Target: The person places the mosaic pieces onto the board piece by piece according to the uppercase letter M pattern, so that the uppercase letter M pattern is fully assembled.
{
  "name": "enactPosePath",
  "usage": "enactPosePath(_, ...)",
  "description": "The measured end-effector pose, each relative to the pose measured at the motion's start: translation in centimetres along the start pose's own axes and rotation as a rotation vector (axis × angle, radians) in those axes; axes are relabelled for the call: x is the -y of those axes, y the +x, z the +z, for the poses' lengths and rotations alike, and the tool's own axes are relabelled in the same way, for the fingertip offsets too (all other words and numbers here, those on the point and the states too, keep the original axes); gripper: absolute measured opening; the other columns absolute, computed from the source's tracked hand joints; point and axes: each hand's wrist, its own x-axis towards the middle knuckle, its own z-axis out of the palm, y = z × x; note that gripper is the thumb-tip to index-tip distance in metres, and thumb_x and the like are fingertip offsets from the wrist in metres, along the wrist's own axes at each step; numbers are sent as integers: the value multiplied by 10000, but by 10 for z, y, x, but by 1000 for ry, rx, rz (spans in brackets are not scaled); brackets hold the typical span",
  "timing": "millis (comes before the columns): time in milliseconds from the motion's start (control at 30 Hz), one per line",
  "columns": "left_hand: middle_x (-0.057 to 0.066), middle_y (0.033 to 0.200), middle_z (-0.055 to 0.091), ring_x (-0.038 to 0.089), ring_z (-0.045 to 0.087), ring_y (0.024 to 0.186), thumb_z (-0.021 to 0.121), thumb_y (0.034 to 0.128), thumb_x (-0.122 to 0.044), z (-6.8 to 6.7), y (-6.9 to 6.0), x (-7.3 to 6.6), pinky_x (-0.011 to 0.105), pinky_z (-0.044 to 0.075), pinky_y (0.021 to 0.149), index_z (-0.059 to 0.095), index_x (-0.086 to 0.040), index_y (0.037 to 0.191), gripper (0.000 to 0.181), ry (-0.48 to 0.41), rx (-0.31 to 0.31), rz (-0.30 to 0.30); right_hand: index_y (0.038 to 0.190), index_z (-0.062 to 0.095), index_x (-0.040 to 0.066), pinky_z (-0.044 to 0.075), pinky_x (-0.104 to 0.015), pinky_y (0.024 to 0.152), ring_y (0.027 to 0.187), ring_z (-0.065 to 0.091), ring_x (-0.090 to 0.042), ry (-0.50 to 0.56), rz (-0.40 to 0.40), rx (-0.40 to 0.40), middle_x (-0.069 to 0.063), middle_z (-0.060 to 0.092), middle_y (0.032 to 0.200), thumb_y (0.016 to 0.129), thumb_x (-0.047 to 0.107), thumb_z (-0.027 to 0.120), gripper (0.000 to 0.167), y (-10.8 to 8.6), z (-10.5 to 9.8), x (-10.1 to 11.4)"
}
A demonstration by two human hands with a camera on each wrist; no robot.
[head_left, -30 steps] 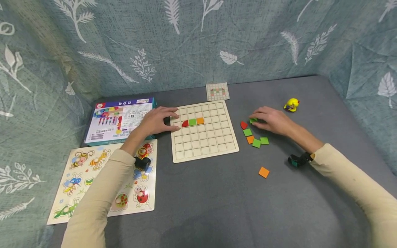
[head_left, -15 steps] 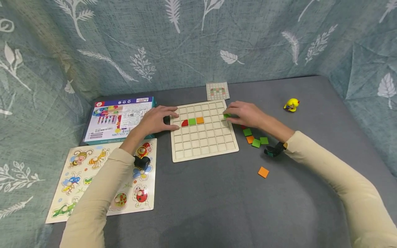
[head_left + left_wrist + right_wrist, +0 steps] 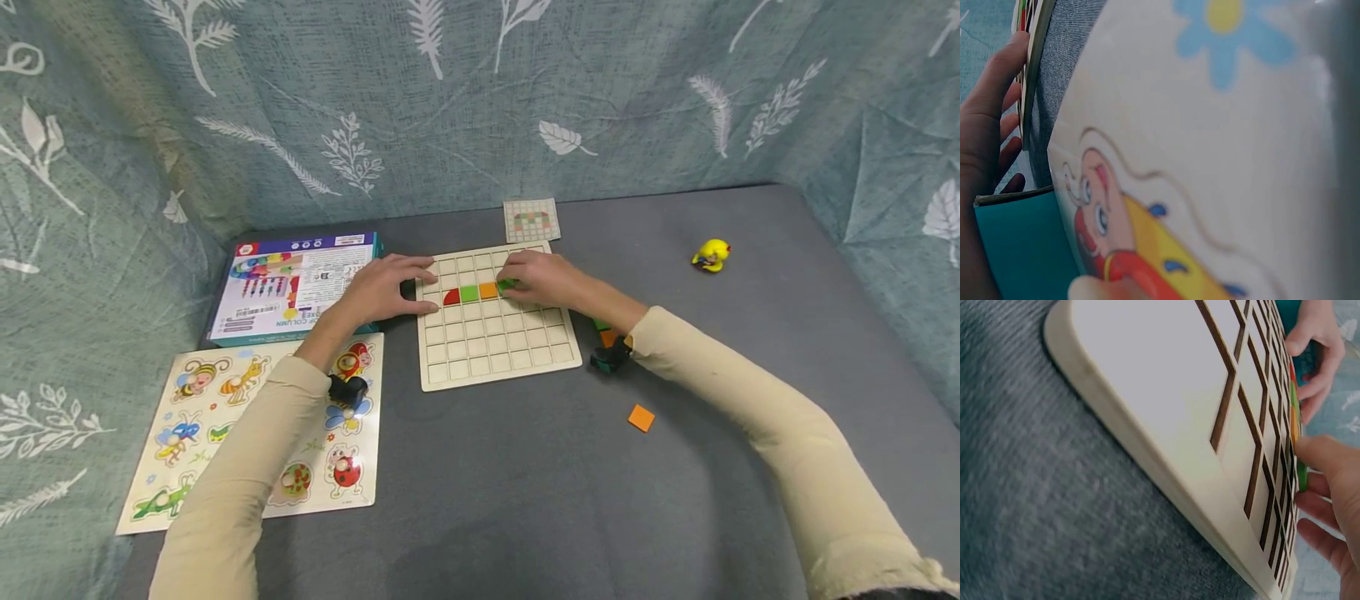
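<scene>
A wooden grid board (image 3: 501,333) lies on the grey table. One row of it holds a red rounded tile (image 3: 452,297), a green tile (image 3: 469,293) and an orange tile (image 3: 488,290). My right hand (image 3: 545,279) pinches another green tile (image 3: 506,286) at the cell just right of the orange one; whether it is fully seated I cannot tell. My left hand (image 3: 387,287) rests at the board's left edge, thumb and fingers spread and touching the rim. In the right wrist view the held green tile (image 3: 1301,475) shows under my fingertips.
A small pattern card (image 3: 532,220) lies behind the board. Left are a printed box (image 3: 292,287) and an insect peg puzzle (image 3: 352,492). An orange tile (image 3: 641,418) lies front right; other loose tiles (image 3: 604,332) are partly hidden by my right arm. A yellow duck (image 3: 711,255) stands farther right.
My right hand has carried a green tile leftward from the loose pile onto the board, beside the orange tile. My left hand has stayed at the board's edge.
</scene>
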Motion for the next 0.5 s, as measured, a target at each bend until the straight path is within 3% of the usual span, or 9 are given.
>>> enactPosePath(500, -9, 1526, 436, 272, 398, 1382, 727, 811, -511, 1, 0, 0, 562, 324, 1110, 650, -225, 1278, 553, 10, -14, -1, 1047, 731, 88, 562, -321, 720, 862, 654, -191, -8, 3, 15, -83, 688, 1038, 899, 205, 697, 191, 0, 3, -1)
